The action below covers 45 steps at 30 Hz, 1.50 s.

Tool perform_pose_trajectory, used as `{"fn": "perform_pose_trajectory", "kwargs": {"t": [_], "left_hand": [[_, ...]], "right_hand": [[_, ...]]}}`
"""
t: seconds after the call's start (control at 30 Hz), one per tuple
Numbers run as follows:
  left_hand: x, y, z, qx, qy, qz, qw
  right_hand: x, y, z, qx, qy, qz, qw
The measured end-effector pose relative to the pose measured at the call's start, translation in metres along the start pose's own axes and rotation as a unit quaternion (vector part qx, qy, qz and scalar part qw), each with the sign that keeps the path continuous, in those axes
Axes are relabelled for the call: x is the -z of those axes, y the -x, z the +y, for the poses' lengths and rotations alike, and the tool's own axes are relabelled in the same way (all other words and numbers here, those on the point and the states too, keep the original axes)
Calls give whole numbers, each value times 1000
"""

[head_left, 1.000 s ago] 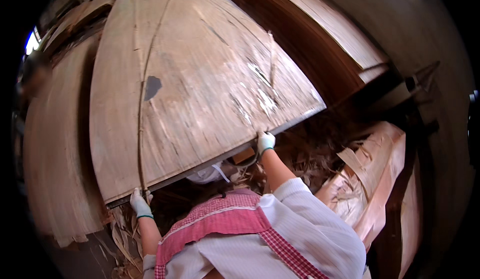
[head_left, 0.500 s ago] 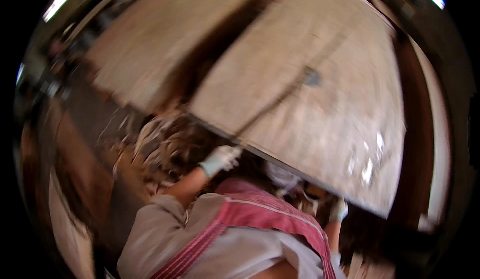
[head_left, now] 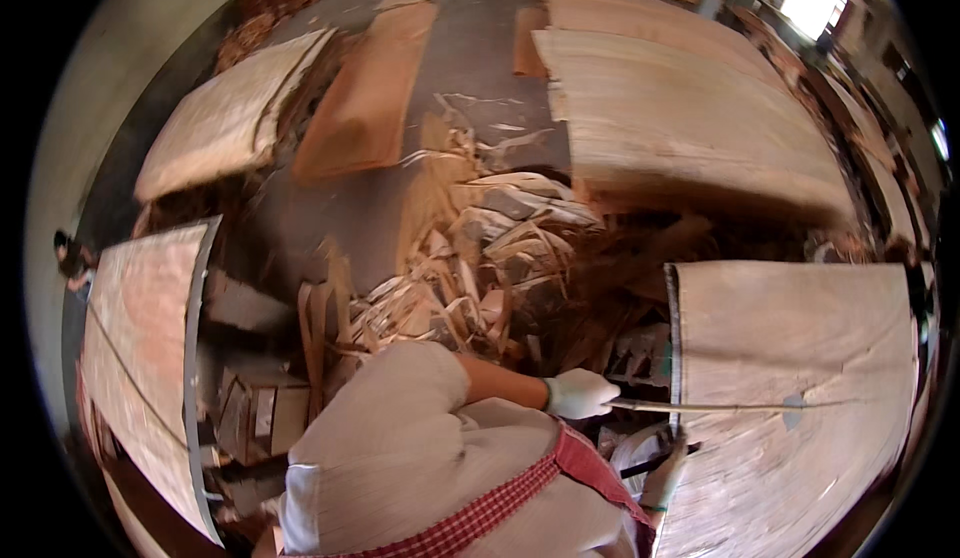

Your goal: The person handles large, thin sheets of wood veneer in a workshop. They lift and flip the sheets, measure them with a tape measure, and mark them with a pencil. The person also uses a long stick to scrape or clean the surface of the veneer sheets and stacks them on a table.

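Head view: stick (head_left: 720, 407), long axis apparently rightward

Gloved left hand (head_left: 580, 394): white cloth covering, matt. Stick (head_left: 720, 407): wood or bamboo, cannot tell which; dull. Large sheet at right (head_left: 800, 338): pale wood veneer by look, fine-grained, slightly wrinkled, mostly matt. Sheet at far left (head_left: 150, 308): similar wood, smooth, low sheen. Scraps (head_left: 450, 283): thin wood peelings, curled, rough, torn-edged. Orange-brown sheet (head_left: 365, 98): wood-like, even, matt. Shirt (head_left: 390, 423): light cloth, finely ribbed, matt. Apron strap (head_left: 490, 498): checked woven cloth. Floor (head_left: 470, 48): grey, hard-looking, dull.
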<state>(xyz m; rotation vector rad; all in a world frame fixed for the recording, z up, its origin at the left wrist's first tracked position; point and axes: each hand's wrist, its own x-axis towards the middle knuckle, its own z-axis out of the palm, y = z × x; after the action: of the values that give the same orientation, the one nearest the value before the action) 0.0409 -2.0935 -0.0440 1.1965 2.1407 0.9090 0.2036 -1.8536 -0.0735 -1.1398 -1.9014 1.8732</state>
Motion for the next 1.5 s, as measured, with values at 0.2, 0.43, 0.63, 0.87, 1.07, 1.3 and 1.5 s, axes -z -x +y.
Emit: {"fn": "perform_pose_trajectory", "kwargs": {"t": [0.2, 0.43, 0.63, 0.87, 1.07, 1.3, 1.5], "left_hand": [[44, 193, -32, 70, 2, 48, 996], [4, 420, -179, 435, -144, 77, 885], [7, 504, -240, 545, -65, 158, 821], [2, 667, -337, 613, 115, 228, 748], [-16, 783, -301, 737, 122, 246, 618], [-28, 811, -275, 792, 253, 304, 466], [140, 795, -458, 771, 260, 298, 498]], "right_hand": [[-40, -13, -63, 72, -158, 69, 982], [-121, -3, -82, 122, -29, 46, 991], [-360, 47, -54, 224, 152, -124, 955], [-681, 156, 4, -9, 143, -332, 932], [-871, 246, 24, -109, 129, -515, 841], [-1064, 258, 28, -174, 107, -553, 808], [-1309, 243, 11, -108, 104, -550, 821]]}}
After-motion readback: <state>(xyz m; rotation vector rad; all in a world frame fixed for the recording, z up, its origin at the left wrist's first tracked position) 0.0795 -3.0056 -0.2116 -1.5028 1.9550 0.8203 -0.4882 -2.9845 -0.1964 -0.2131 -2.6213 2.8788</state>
